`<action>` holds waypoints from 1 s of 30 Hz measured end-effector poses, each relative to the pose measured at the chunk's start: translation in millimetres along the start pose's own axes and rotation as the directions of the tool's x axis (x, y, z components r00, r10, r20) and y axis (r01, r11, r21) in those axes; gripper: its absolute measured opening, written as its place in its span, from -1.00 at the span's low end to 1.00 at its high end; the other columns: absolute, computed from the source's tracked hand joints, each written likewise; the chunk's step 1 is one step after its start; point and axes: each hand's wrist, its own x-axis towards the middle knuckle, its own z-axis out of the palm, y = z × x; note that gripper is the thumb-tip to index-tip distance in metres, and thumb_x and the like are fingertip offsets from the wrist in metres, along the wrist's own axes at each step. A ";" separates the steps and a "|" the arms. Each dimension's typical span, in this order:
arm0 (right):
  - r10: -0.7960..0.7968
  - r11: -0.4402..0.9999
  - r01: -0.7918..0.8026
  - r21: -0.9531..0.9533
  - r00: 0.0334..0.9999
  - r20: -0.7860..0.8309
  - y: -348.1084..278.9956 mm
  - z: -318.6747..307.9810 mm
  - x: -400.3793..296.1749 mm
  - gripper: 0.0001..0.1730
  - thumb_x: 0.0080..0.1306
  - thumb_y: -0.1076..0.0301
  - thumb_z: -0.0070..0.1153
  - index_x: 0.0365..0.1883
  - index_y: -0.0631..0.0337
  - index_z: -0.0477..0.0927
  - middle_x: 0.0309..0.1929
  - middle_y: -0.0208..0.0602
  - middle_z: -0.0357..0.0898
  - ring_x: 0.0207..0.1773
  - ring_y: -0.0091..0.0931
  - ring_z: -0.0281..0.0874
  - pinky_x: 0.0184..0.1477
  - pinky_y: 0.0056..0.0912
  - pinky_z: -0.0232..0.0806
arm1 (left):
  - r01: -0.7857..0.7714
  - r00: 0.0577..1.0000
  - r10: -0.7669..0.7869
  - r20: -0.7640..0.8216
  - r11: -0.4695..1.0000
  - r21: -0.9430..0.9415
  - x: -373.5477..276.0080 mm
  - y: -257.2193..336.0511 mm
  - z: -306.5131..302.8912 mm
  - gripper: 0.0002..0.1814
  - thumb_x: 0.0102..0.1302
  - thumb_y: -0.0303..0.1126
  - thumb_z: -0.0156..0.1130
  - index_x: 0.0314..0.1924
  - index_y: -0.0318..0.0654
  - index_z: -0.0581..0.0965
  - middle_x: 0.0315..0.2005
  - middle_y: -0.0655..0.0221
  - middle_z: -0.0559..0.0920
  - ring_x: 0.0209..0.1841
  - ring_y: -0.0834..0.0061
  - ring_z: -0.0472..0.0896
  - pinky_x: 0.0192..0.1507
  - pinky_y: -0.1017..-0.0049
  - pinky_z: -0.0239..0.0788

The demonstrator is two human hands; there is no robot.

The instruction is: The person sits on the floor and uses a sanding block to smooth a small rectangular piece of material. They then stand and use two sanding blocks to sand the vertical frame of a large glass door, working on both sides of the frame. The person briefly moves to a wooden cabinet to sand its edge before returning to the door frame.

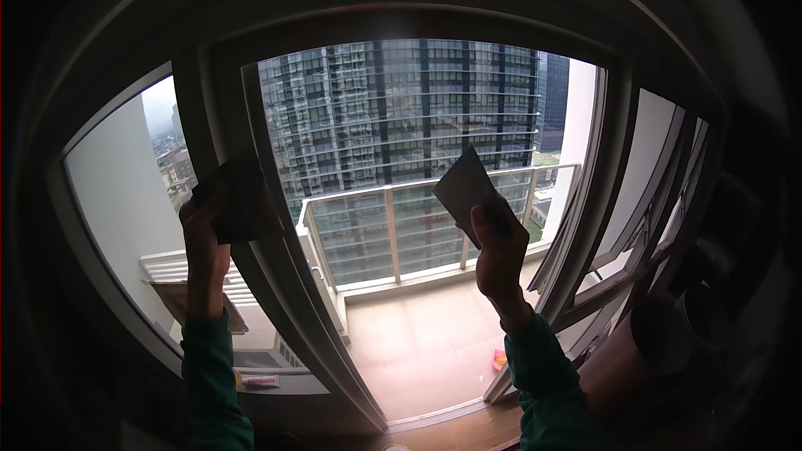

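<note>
Both my hands are raised before a window and a glazed opening onto a balcony. In my left hand (203, 225) is a dark, flat, angular piece (241, 207), seen against the shaded door frame; its material cannot be told. My right hand (501, 247) grips a dark grey, flat rectangular piece (465, 191) by its lower part, thumb across its face and one corner pointing up. The two pieces are apart. Green sleeves cover both forearms.
Beyond the opening lie a tiled balcony floor (407, 344) and a glass railing (369, 238). A tube (260, 381) lies on the left sill. Dark cylindrical objects (658, 332) stand at the right. A pink item (499, 360) is on the balcony floor.
</note>
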 end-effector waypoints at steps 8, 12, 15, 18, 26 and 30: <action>-0.654 0.682 0.645 -0.345 0.749 0.105 -10.7 56.9 95.4 -0.61 0.48 0.42 -0.09 0.25 0.17 0.46 0.12 -0.03 0.52 0.10 -0.33 0.58 -0.01 -0.24 0.54 | 0.105 0.989 -0.114 0.092 0.989 0.102 51.7 4.4 -32.9 -0.61 0.32 -0.36 0.21 0.06 -0.49 0.52 -0.09 0.15 0.67 -0.09 0.35 0.68 0.04 0.39 0.53; -0.440 0.881 0.440 -0.175 0.897 0.041 3.0 71.5 110.2 -0.63 0.44 0.45 -0.06 0.19 0.26 0.48 -0.09 -0.14 0.59 -0.08 -0.39 0.65 -0.12 -0.35 0.57 | 0.135 0.986 -0.140 0.087 0.989 0.052 52.5 4.0 -31.9 -0.59 0.34 -0.33 0.19 0.08 -0.48 0.50 -0.08 0.15 0.66 -0.07 0.35 0.67 0.06 0.39 0.52; -0.141 0.868 0.128 0.480 0.990 -0.009 8.9 96.0 111.0 -0.66 0.43 0.42 -0.07 0.11 0.38 0.49 -0.12 -0.20 0.59 -0.13 -0.43 0.65 -0.18 -0.39 0.55 | 0.130 0.990 -0.132 0.052 0.991 0.041 49.8 2.1 -30.3 -0.58 0.36 -0.29 0.17 0.10 -0.47 0.49 -0.06 0.14 0.65 -0.07 0.35 0.67 0.06 0.39 0.51; -0.063 0.740 0.132 0.659 0.990 -0.127 7.7 124.7 122.1 -0.78 0.41 0.40 -0.04 -0.25 0.37 0.60 -0.29 -0.34 0.54 -0.40 -0.64 0.47 -0.44 -0.53 0.34 | 0.118 0.992 -0.121 0.024 0.990 0.079 44.3 12.9 -37.7 -0.58 0.37 -0.27 0.16 0.09 -0.47 0.49 -0.06 0.14 0.65 -0.07 0.35 0.67 0.06 0.39 0.51; 0.109 0.656 0.209 0.726 0.925 -0.364 12.5 153.3 178.9 -0.58 0.33 0.22 0.08 -0.68 0.13 0.29 -0.59 -0.59 0.14 -0.51 -0.75 -0.01 -0.47 -0.54 -0.01 | 0.147 0.984 -0.151 0.095 0.988 0.053 52.9 11.1 -38.5 -0.61 0.36 -0.32 0.14 0.07 -0.47 0.50 -0.10 0.12 0.66 -0.09 0.31 0.67 0.04 0.36 0.53; 0.071 0.639 0.272 0.719 0.911 -0.407 15.4 133.2 194.1 -0.58 0.34 0.20 0.07 -0.68 0.09 0.27 -0.61 -0.61 0.13 -0.58 -0.74 -0.06 -0.54 -0.55 -0.08 | 0.152 0.986 -0.155 0.069 0.988 0.040 51.0 10.5 -34.8 -0.62 0.36 -0.33 0.13 0.07 -0.47 0.50 -0.11 0.11 0.66 -0.10 0.29 0.67 0.04 0.35 0.53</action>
